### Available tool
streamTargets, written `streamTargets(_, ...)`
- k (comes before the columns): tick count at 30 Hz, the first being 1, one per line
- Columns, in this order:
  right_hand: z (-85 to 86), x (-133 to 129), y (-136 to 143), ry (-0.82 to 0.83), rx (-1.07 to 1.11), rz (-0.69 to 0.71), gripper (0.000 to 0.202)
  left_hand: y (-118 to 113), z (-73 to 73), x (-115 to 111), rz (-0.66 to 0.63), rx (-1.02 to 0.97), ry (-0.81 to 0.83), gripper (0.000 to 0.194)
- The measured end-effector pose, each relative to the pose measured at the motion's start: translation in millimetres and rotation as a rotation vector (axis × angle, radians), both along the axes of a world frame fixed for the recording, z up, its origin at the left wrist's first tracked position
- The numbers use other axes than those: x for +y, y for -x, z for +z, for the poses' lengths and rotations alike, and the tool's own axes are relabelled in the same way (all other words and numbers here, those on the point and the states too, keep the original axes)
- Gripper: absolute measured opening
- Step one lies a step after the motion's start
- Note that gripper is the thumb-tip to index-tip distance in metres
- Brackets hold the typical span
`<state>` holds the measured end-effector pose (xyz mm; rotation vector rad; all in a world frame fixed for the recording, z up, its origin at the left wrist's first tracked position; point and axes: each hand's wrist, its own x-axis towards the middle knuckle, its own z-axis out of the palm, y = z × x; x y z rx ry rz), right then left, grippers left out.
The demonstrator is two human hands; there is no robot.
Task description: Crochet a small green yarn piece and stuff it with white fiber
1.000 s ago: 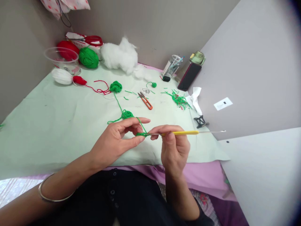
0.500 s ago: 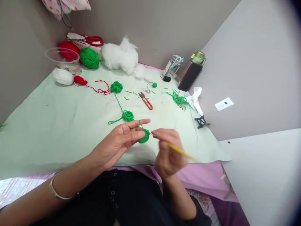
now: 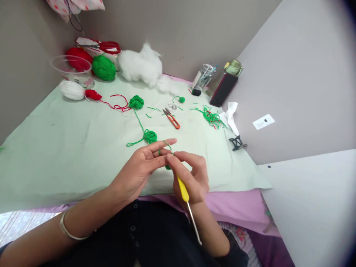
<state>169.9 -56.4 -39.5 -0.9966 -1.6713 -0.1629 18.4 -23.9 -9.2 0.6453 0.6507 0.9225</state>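
My left hand (image 3: 144,165) pinches a small green crochet piece (image 3: 168,167), now mostly covered by my fingers. Green yarn runs over its raised index finger. In my right hand (image 3: 193,174) is a crochet hook with a yellow grip (image 3: 183,188); its bare metal end points down toward my body. The working tip meets the yarn at the left fingertips, and both hands touch there. Just beyond the left hand lies a loose green yarn bundle (image 3: 150,136), joined by a strand to another green bundle (image 3: 136,102).
Orange thread snips (image 3: 171,119) lie mid-table near a tiny green ball (image 3: 181,99). Yarn scraps (image 3: 211,118), white tissue (image 3: 230,116) and a black stand (image 3: 237,143) are at right. Behind are white stuffing (image 3: 140,66), a phone (image 3: 224,89), a plastic tub (image 3: 72,72) and yarn balls.
My right hand has moved left against the left fingertips, covering much of the green piece. The hook has swung from pointing rightward to pointing down toward my body.
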Motion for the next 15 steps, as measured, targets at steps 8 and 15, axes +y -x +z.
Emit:
streamTargets(8, 16.6, 5, -8, 0.315, 0.593, 0.280, 0.017, 6, -1.5, 5, -0.043, 0.038, -0.021, 0.022)
streamTargets(15, 12.1, 8, -9, 0.444, 0.737, 0.379, 0.013, 15, 0.8, 4, -0.218, 0.216, -0.302, 0.040)
